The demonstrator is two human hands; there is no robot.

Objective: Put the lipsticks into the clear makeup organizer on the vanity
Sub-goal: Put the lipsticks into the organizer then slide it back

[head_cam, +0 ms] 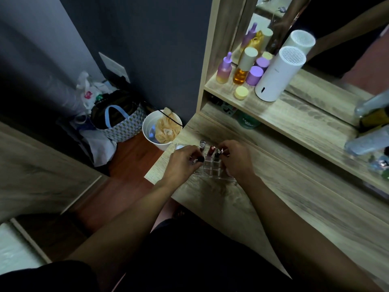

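A clear makeup organizer (212, 168) with a grid of small cells stands near the left end of the wooden vanity top (273, 207). Upright in its far cells are a clear-capped lipstick (202, 144) and a red lipstick (211, 150). My left hand (181, 163) is at the organizer's left side, fingers closed on a dark lipstick (199, 159). My right hand (235, 159) is over the organizer's right side, pinching a dark and silver lipstick (221, 152) above a far cell.
A shelf (294, 114) behind holds purple and amber bottles (240, 74), a yellow jar (241, 92) and a white cylinder (277, 74) before a mirror. Left of the vanity on the floor stand a white bin (147, 131) and a patterned bag (124, 127). More bottles lie at far right.
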